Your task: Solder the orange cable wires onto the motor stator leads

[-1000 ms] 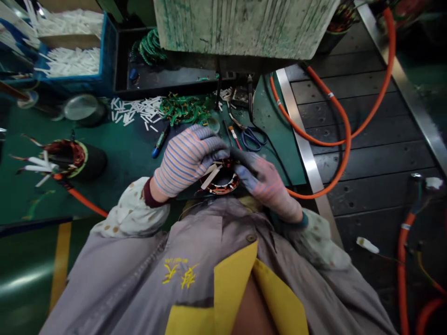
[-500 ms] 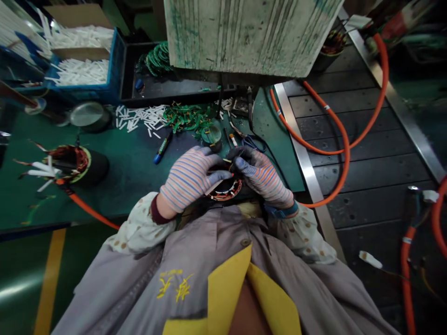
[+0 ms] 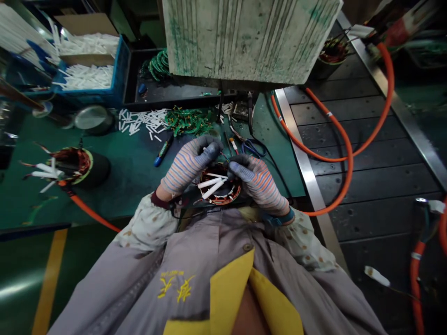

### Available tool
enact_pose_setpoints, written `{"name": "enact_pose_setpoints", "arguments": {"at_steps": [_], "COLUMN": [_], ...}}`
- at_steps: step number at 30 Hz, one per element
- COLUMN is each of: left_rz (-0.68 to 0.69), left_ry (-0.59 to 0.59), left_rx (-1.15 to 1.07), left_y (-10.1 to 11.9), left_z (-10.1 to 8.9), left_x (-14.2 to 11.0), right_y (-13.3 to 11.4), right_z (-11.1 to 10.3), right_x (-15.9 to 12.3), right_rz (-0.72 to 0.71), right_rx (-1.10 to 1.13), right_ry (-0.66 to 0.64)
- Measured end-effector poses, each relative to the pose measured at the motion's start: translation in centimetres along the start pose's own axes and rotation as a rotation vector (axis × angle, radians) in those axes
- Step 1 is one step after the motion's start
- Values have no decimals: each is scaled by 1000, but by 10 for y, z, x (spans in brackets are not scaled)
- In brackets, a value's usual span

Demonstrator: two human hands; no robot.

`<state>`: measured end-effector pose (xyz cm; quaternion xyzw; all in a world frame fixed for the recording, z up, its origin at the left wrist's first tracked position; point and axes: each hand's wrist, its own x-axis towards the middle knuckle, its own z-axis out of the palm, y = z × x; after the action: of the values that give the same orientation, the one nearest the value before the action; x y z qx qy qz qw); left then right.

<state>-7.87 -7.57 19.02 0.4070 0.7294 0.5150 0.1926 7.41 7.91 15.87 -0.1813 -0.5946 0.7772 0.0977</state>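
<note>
In striped gloves with dark fingertips, both hands work over a motor stator (image 3: 226, 201) at the bench's front edge. Its round rim shows copper windings, and several white sleeves (image 3: 213, 188) lie across its opening. My left hand (image 3: 191, 164) is closed in a pinch above the stator's far left side, on a thin wire (image 3: 224, 156). That wire runs across to my right hand (image 3: 258, 179), whose thumb and forefinger are pinched at its other end, above the stator's right side. The fingers hide both wire ends.
Another stator (image 3: 98, 170) with white sleeves and an orange cable stands left. Cut white tubes (image 3: 141, 122), green pieces (image 3: 188, 121), a blue marker (image 3: 163, 151) and blue-handled pliers (image 3: 254, 148) lie beyond my hands. A blue bin (image 3: 117, 74) stands behind; orange hoses (image 3: 344, 139) loop at right.
My left hand has moved up and away from the stator's opening, uncovering the white sleeves. A wire now shows stretched between both hands. The right hand has shifted slightly down.
</note>
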Motion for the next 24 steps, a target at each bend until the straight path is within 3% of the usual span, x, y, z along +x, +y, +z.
{"name": "enact_pose_setpoints", "arguments": {"at_steps": [4, 10, 15, 24], "left_rz": [22, -39, -74, -145], "left_ry": [122, 225, 165, -18], "left_rx": [-101, -3, 63, -15], "left_y": [0, 11, 13, 20], "left_z": [8, 12, 12, 1], "left_x": [-11, -17, -11, -3], "right_y": [1, 1, 3, 15], "right_z": [4, 5, 4, -1], "right_x": [2, 4, 4, 1], "right_rz": [17, 18, 27, -38], "right_rx": [43, 38, 32, -51], "right_ry": [75, 69, 60, 55]}}
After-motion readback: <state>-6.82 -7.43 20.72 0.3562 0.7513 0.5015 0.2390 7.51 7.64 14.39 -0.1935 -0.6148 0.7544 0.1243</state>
